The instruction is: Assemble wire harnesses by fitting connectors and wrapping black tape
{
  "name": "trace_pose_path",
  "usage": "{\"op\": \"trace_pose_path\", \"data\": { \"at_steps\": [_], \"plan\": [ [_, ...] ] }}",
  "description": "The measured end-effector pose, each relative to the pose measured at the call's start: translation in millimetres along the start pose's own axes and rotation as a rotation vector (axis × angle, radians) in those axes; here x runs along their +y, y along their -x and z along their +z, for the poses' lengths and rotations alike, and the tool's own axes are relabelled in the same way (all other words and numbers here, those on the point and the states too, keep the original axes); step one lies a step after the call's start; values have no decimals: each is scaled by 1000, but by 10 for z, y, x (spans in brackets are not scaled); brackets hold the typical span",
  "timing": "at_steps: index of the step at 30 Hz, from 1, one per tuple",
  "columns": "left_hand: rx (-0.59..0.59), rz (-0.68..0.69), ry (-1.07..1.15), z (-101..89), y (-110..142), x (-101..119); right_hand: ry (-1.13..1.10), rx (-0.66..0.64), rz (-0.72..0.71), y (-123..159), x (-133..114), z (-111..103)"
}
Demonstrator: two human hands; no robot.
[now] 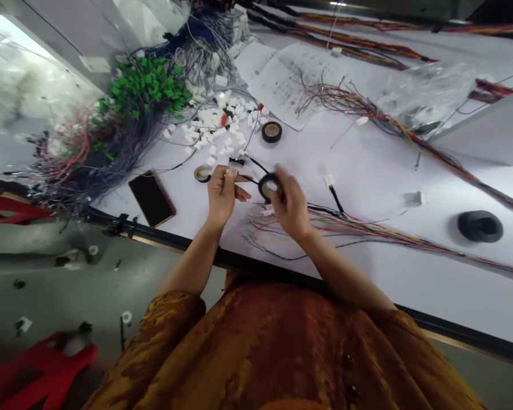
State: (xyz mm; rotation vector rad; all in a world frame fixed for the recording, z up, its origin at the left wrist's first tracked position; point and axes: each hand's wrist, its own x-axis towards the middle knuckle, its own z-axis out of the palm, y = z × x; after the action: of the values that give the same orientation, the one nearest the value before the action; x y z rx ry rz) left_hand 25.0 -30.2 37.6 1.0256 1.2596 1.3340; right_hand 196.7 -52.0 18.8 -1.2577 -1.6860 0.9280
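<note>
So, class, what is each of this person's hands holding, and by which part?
The left hand pinches a black wire; the right hand holds a roll of black tape by its rim, slightly blurred.

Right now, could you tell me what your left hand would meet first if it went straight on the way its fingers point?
Most likely the black electrical tape roll in your right hand, just past the thin black wire pinched by your left hand; depth is hard to judge from this view.
</note>
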Motion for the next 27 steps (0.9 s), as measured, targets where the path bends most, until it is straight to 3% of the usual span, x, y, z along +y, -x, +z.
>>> {"op": "trace_pose_path", "data": {
  "at_steps": [2, 4, 6, 8, 10, 12, 14, 16, 19, 21, 24, 27],
  "plan": [
    [1, -55, 41, 22, -39, -32, 123, -15, -73, 231, -53, -40],
    [-53, -70, 58, 47, -19, 9, 44, 75, -27, 244, -97, -30],
    [-126, -31, 25, 68, 41, 86, -176, 185, 144, 44, -110, 9],
    [-164, 11, -14, 71, 96, 130, -410, 195, 393, -217, -92, 27],
    [-131, 5, 14, 51, 111, 94, -586, 137, 572, -369, -51, -2],
    [-56, -44, 116, 12, 84, -18, -673, 144, 611, -350, 15, -69],
    [-28, -106, 215, -24, 45, -154, -704, 173, 564, -222, 106, -138],
    [-124, -170, 255, -32, 19, -262, -730, 168, 523, -90, 204, -177],
    [-315, -170, 154, 43, 0, -315, -743, 147, 485, -3, 303, -169],
    [-324, -117, 33, 139, -21, -292, -677, 148, 438, 27, 303, -153],
    [-221, -88, -2, 280, -57, -209, -358, 176, 260, 176, 188, -171],
    [-148, -178, 109, 343, -19, -93, 98, 87, 41, 394, 7, -237]
  ]
}}
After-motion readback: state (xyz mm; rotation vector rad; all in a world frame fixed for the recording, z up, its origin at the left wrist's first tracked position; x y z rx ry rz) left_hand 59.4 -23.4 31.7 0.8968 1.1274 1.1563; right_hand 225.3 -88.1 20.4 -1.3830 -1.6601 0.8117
